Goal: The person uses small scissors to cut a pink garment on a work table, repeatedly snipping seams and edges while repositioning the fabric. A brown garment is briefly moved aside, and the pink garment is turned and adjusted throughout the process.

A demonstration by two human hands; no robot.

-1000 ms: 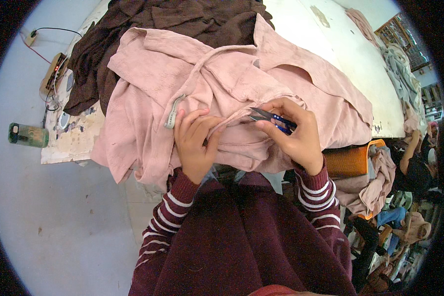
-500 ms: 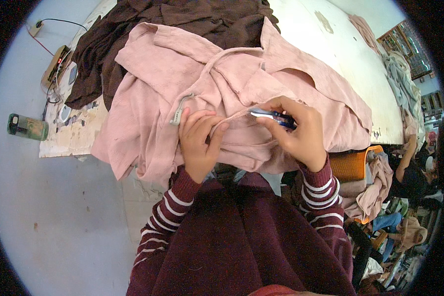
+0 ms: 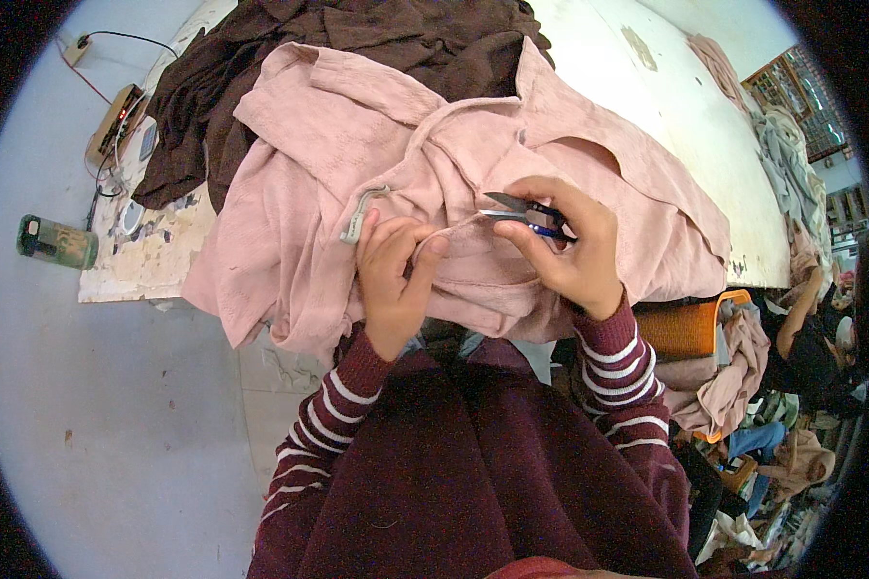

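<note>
A pink garment [image 3: 299,183] is spread in loose folds at the table's near edge. My left hand [image 3: 396,275] pinches a narrow seam of it between thumb and fingers. Beside those fingers lies a small grey-green label strip [image 3: 356,220]. In my right hand [image 3: 581,246] is a pair of thread snips [image 3: 529,218] with blue on the handle. Their blades are apart and point left, at the seam a short way from my left thumb. Whether a thread lies between the blades is too small to tell.
Brown cloth [image 3: 386,48] is heaped behind the garment on the white table [image 3: 637,106]. At left are a power strip [image 3: 116,125] and a greenish translucent case [image 3: 56,242]. An orange basket [image 3: 686,328] with cloth stands at right, near another person [image 3: 809,338].
The snips' blades have opened. My right hand has shifted slightly left and up, bringing the blade tips nearer the seam. My left hand keeps its pinch on the garment.
</note>
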